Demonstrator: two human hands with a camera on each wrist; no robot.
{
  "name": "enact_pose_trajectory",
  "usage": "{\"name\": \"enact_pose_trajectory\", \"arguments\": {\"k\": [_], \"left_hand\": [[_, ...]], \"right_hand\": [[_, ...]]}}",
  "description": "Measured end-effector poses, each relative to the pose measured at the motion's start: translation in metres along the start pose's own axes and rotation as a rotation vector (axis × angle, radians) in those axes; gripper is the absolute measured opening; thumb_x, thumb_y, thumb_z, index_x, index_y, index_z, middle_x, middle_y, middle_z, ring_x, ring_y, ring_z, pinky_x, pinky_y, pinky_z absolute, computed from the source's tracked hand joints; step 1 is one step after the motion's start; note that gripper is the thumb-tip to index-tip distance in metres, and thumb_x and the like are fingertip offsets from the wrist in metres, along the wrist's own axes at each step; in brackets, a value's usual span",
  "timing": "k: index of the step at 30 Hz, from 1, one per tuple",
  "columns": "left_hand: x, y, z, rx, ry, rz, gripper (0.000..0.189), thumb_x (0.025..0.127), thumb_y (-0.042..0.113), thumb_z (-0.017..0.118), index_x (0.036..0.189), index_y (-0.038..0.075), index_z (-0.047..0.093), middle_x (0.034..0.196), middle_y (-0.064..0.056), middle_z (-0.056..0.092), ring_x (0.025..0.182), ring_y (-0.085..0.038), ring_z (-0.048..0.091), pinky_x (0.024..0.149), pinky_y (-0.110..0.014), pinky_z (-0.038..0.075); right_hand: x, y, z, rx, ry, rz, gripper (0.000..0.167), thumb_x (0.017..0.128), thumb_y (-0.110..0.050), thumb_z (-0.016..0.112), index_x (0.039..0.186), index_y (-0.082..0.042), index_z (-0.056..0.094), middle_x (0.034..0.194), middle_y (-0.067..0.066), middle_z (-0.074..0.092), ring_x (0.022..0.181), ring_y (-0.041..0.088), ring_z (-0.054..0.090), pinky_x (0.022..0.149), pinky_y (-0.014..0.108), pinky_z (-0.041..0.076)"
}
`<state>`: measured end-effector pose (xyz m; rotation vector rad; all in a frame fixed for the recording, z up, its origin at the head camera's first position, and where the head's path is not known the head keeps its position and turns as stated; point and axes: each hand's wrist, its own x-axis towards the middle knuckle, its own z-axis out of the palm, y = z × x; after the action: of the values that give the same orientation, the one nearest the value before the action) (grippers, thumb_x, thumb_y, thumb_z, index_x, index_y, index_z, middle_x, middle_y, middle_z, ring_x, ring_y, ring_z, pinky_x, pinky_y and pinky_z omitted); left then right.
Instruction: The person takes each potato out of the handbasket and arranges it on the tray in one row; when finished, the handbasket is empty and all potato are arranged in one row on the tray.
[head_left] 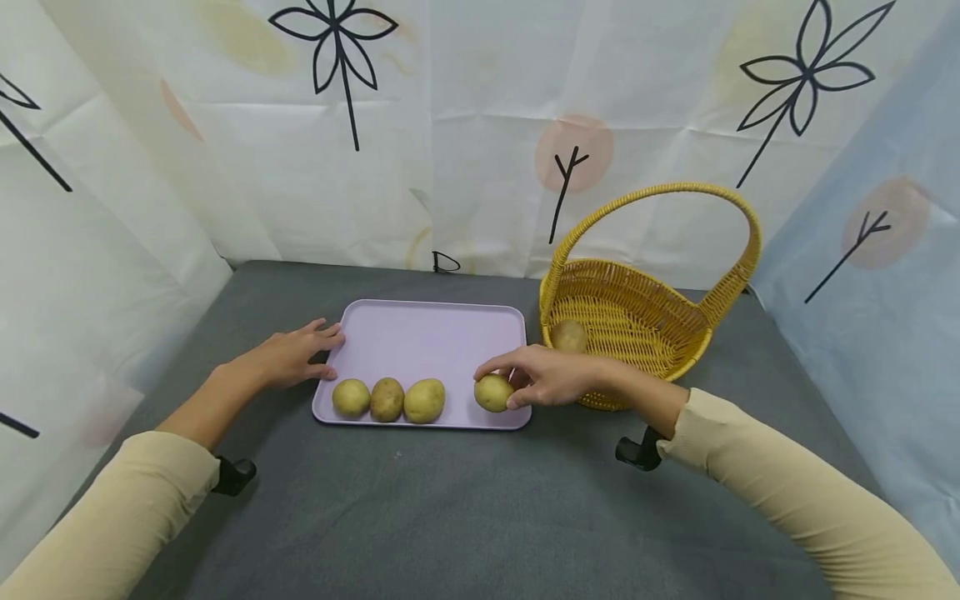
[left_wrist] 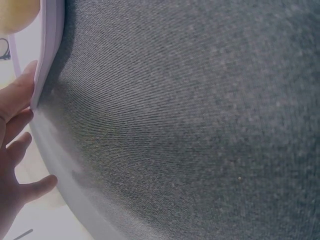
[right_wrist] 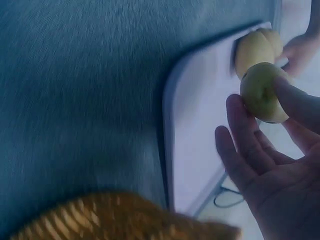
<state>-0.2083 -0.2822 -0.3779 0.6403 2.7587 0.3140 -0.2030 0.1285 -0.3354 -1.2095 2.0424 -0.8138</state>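
My right hand point(head_left: 546, 377) pinches a potato point(head_left: 492, 392) between thumb and fingers over the right end of a pale purple tray point(head_left: 435, 333). The right wrist view shows this potato point(right_wrist: 262, 92) held at the fingertips above the tray. Along the tray's near edge, at the left, three more potatoes point(head_left: 387, 400) stand in a row. My left hand point(head_left: 292, 357) rests at the tray's left edge with its fingers spread. In the left wrist view the tray's rim point(left_wrist: 49, 45) meets the thumb and a finger.
A yellow wicker basket point(head_left: 622, 292) with a tall arched handle stands right of the tray, close behind my right forearm. Another potato point(head_left: 569, 336) lies inside it at the left. A dark grey cloth point(head_left: 420, 508) covers the table, and patterned curtains point(head_left: 480, 150) hang behind.
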Motion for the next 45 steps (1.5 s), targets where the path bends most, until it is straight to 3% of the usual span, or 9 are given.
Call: {"name": "enact_pose_trajectory", "arguments": {"k": [6, 10, 14, 20, 28, 33, 38, 45], "left_hand": [[0.001, 0.0, 0.001, 0.004, 0.003, 0.003, 0.07, 0.091, 0.031, 0.071, 0.145, -0.005, 0.045, 0.154, -0.029, 0.033, 0.143, -0.053, 0.021, 0.097, -0.078, 0.027], [0.002, -0.001, 0.002, 0.009, -0.004, 0.001, 0.07, 0.092, 0.031, 0.071, 0.145, -0.005, 0.044, 0.154, -0.029, 0.032, 0.143, -0.053, 0.021, 0.097, -0.078, 0.027], [0.003, -0.001, 0.002, 0.008, -0.003, -0.001, 0.07, 0.092, 0.031, 0.071, 0.146, -0.005, 0.044, 0.154, -0.029, 0.032, 0.143, -0.052, 0.021, 0.098, -0.078, 0.026], [0.006, -0.002, 0.001, 0.01, -0.009, -0.004, 0.07, 0.092, 0.031, 0.071, 0.146, -0.005, 0.044, 0.155, -0.029, 0.032, 0.143, -0.053, 0.021, 0.097, -0.079, 0.026], [0.007, -0.003, 0.0, 0.01, -0.017, 0.002, 0.072, 0.091, 0.033, 0.071, 0.146, -0.005, 0.044, 0.155, -0.029, 0.031, 0.143, -0.053, 0.02, 0.097, -0.079, 0.026], [0.005, -0.004, 0.001, 0.006, -0.011, 0.009, 0.072, 0.091, 0.033, 0.071, 0.146, -0.005, 0.044, 0.154, -0.029, 0.032, 0.143, -0.052, 0.02, 0.097, -0.08, 0.025], [0.004, -0.005, 0.002, 0.002, -0.004, 0.016, 0.071, 0.091, 0.032, 0.072, 0.146, -0.005, 0.044, 0.154, -0.029, 0.032, 0.143, -0.053, 0.02, 0.097, -0.079, 0.025], [0.005, -0.005, 0.002, 0.0, -0.013, 0.005, 0.071, 0.092, 0.03, 0.071, 0.146, -0.005, 0.044, 0.155, -0.029, 0.031, 0.144, -0.053, 0.019, 0.098, -0.079, 0.024]], "right_hand": [[0.018, 0.011, 0.017, -0.097, 0.034, -0.027, 0.049, 0.094, -0.002, 0.064, 0.141, 0.0, 0.05, 0.122, 0.009, 0.062, 0.107, 0.02, 0.062, 0.093, 0.039, 0.051], [0.028, 0.017, 0.027, -0.096, 0.059, -0.035, 0.048, 0.094, -0.002, 0.065, 0.14, 0.001, 0.051, 0.116, 0.009, 0.064, 0.103, 0.019, 0.062, 0.093, 0.04, 0.051], [0.036, 0.018, 0.032, -0.066, 0.067, -0.013, 0.047, 0.092, -0.003, 0.069, 0.137, -0.001, 0.054, 0.107, 0.008, 0.067, 0.096, 0.015, 0.065, 0.087, 0.033, 0.053], [0.044, 0.011, 0.034, -0.048, 0.13, 0.052, 0.043, 0.086, -0.004, 0.077, 0.125, -0.003, 0.059, 0.116, 0.014, 0.066, 0.091, 0.013, 0.069, 0.084, 0.029, 0.054], [0.049, 0.011, 0.038, -0.066, 0.179, 0.07, 0.043, 0.083, -0.005, 0.08, 0.119, -0.002, 0.058, 0.111, 0.014, 0.067, 0.087, 0.013, 0.068, 0.081, 0.029, 0.054], [0.05, 0.009, 0.039, -0.097, 0.159, 0.067, 0.044, 0.084, -0.006, 0.079, 0.122, -0.002, 0.057, 0.11, 0.014, 0.067, 0.088, 0.016, 0.068, 0.082, 0.033, 0.055], [0.042, 0.005, 0.03, -0.123, 0.072, 0.065, 0.055, 0.086, -0.007, 0.078, 0.135, -0.002, 0.054, 0.118, 0.016, 0.065, 0.09, 0.017, 0.068, 0.082, 0.028, 0.054], [0.027, 0.004, 0.014, -0.065, 0.007, 0.135, 0.063, 0.087, -0.007, 0.075, 0.144, -0.003, 0.049, 0.13, 0.019, 0.061, 0.097, 0.018, 0.069, 0.083, 0.025, 0.053]]}}
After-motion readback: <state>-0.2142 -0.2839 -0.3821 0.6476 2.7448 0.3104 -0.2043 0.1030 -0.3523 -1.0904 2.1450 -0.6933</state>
